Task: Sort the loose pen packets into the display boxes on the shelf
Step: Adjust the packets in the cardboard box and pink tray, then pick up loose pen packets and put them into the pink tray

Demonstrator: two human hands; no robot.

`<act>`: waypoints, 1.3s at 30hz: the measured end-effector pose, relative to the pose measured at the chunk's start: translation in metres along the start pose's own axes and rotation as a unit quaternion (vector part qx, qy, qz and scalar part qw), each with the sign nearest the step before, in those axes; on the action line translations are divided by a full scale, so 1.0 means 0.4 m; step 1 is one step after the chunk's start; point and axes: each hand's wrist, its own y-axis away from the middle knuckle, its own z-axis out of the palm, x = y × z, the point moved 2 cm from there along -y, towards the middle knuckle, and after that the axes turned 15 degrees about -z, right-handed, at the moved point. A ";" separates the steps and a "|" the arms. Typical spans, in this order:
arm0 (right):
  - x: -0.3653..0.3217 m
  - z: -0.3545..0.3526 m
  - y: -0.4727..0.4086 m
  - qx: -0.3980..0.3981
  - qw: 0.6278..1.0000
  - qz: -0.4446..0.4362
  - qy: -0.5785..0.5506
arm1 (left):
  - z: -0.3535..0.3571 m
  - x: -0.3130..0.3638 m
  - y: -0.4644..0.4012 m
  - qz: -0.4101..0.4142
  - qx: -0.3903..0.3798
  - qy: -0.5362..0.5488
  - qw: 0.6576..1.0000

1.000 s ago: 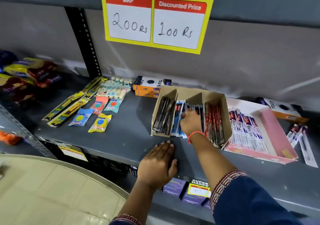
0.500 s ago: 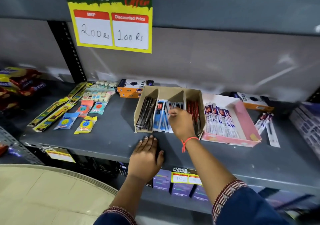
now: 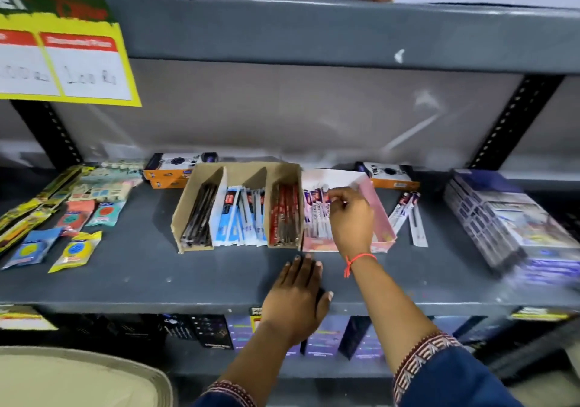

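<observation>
Right hand [image 3: 349,218] reaching into a shallow pink cardboard display box [image 3: 378,218], fingers curled and pinched around white-and-purple pen packets [image 3: 315,215] lying in rows inside it; orange thread bracelet [image 3: 357,260] tied at the wrist. Left hand [image 3: 296,297] pressed flat, palm down and fingers spread, on the front of the grey metal shelf [image 3: 141,281], gripping nothing, at 7 o'clock from the right hand and just apart from the boxes.

Touching the pink box at its 9 o'clock side, a brown cardboard display box with three compartments [image 3: 238,171]: dark pen packets [image 3: 199,218] in the left compartment, blue-and-white pen packets [image 3: 241,218] in the middle one, red pen packets [image 3: 284,218] in the right one. At 3 o'clock of the pink box, just beside it, a few loose white pen packets [image 3: 408,215] lying flat on the shelf. Behind the boxes, at 12 o'clock, two orange-and-white cartons [image 3: 175,168] against the back wall. Far at 3 o'clock, a blurred stack of purple-and-white boxes [image 3: 508,221]. At 9 o'clock, small blue, yellow and orange sachets [image 3: 75,249] spread out flat. At 10 o'clock above, a yellow price sign with two white panels [image 3: 62,64], handwriting too blurred to read. Blue sleeves with patterned red-and-white cuffs [image 3: 423,359] at the bottom edge.
</observation>
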 end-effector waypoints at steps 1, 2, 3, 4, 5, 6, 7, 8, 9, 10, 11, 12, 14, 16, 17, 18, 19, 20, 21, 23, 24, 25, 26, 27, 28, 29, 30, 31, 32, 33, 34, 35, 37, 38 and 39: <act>0.026 -0.025 -0.010 0.022 1.000 0.014 0.010 | 0.000 0.019 -0.007 0.006 -0.007 -0.017 1.000; 0.050 -0.047 -0.018 0.042 0.999 0.026 0.022 | -0.010 0.037 -0.014 0.016 -0.013 -0.030 0.999; 0.075 -0.067 -0.026 0.059 0.997 0.039 0.036 | -0.011 0.048 -0.022 0.036 0.002 -0.036 0.999; 0.103 -0.088 -0.034 0.076 0.995 0.051 0.049 | -0.010 0.054 -0.028 0.035 -0.009 -0.042 0.998; 0.129 -0.106 -0.040 0.090 0.992 0.069 0.063 | -0.008 0.057 -0.032 0.033 0.003 -0.039 0.999; 0.155 -0.124 -0.045 0.100 0.988 0.089 0.082 | -0.014 0.058 -0.041 0.033 0.015 -0.046 0.998; 0.179 -0.138 -0.047 0.102 0.983 0.113 0.106 | -0.018 0.058 -0.039 0.022 0.026 -0.049 0.998; 0.202 -0.153 -0.048 0.097 0.977 0.137 0.135 | -0.027 0.061 -0.034 0.003 0.012 -0.041 0.999; 0.227 -0.165 -0.050 0.085 0.969 0.164 0.162 | -0.017 0.060 -0.034 0.003 0.002 -0.028 1.000; 0.250 -0.177 -0.050 0.066 0.961 0.193 0.189 | -0.010 0.058 -0.034 0.007 -0.002 -0.024 1.000; 0.274 -0.185 -0.051 0.036 0.952 0.221 0.210 | -0.007 0.059 -0.035 0.003 -0.005 -0.018 1.000; 0.293 -0.191 -0.052 0.003 0.944 0.246 0.218 | -0.007 0.057 -0.037 -0.004 -0.025 -0.029 0.999; 0.323 -0.192 -0.055 -0.054 0.936 0.280 0.205 | -0.006 0.055 -0.040 -0.015 -0.066 -0.047 0.997; 0.339 -0.190 -0.063 -0.076 0.936 0.287 0.188 | -0.002 0.054 -0.038 -0.016 -0.059 -0.044 0.997; 0.345 -0.190 -0.067 -0.077 0.937 0.289 0.178 | 0.002 0.053 -0.035 -0.018 -0.054 -0.048 0.997; 0.349 -0.191 -0.070 -0.076 0.938 0.294 0.168 | 0.000 0.053 -0.034 -0.018 -0.055 -0.048 0.997; 0.351 -0.192 -0.072 -0.074 0.937 0.304 0.158 | 0.005 0.052 -0.033 -0.017 -0.057 -0.049 0.997; 0.354 -0.195 -0.073 -0.069 0.935 0.314 0.147 | 0.006 0.051 -0.034 -0.022 -0.071 -0.049 0.996; 0.355 -0.200 -0.073 -0.060 0.934 0.327 0.134 | 0.004 0.052 -0.033 -0.021 -0.072 -0.052 0.996; 0.358 -0.209 -0.070 -0.036 0.930 0.351 0.102 | 0.007 0.051 -0.033 -0.012 -0.072 -0.059 0.996; 0.360 -0.215 -0.066 -0.024 0.928 0.360 0.089 | 0.010 0.051 -0.032 -0.008 -0.064 -0.055 0.996; 0.359 -0.220 -0.062 -0.015 0.926 0.368 0.077 | 0.010 0.052 -0.032 -0.007 -0.056 -0.047 0.997; 0.359 -0.227 -0.057 -0.004 0.926 0.371 0.068 | 0.005 0.055 -0.031 -0.004 -0.046 -0.040 0.998; 0.355 -0.234 -0.050 0.006 0.924 0.377 0.059 | 0.000 0.058 -0.031 -0.004 -0.036 -0.039 0.999; 0.353 -0.241 -0.044 0.016 0.924 0.379 0.051 | -0.006 0.064 -0.030 0.000 -0.022 -0.048 0.999; 0.346 -0.250 -0.034 0.024 0.923 0.381 0.045 | -0.006 0.068 -0.029 0.009 -0.017 -0.071 0.997; 0.342 -0.256 -0.027 0.030 0.924 0.378 0.046 | -0.005 0.065 -0.030 0.010 -0.023 -0.082 0.996; 0.335 -0.264 -0.018 0.034 0.923 0.380 0.044 | -0.003 0.064 -0.029 0.008 -0.025 -0.081 0.996; 0.336 -0.269 -0.012 0.039 0.925 0.376 0.044 | -0.001 0.061 -0.030 0.007 -0.021 -0.085 0.996; 0.332 -0.273 -0.007 0.047 0.926 0.371 0.044 | -0.001 0.060 -0.032 0.004 -0.021 -0.091 0.996; 0.331 -0.280 -0.003 0.059 0.929 0.362 0.045 | 0.000 0.062 -0.030 0.002 -0.024 -0.091 0.996; 0.320 -0.285 0.002 0.068 0.933 0.350 0.045 | -0.002 0.061 -0.031 0.001 -0.026 -0.085 0.996; 0.298 -0.294 0.011 0.091 0.943 0.317 0.046 | -0.006 0.060 -0.029 -0.004 -0.030 -0.083 0.996; 0.290 -0.296 0.014 0.104 0.948 0.296 0.044 | -0.007 0.061 -0.028 -0.006 -0.030 -0.082 0.996; 0.280 -0.296 0.021 0.113 0.952 0.283 0.039 | -0.009 0.063 -0.027 -0.006 -0.032 -0.080 0.996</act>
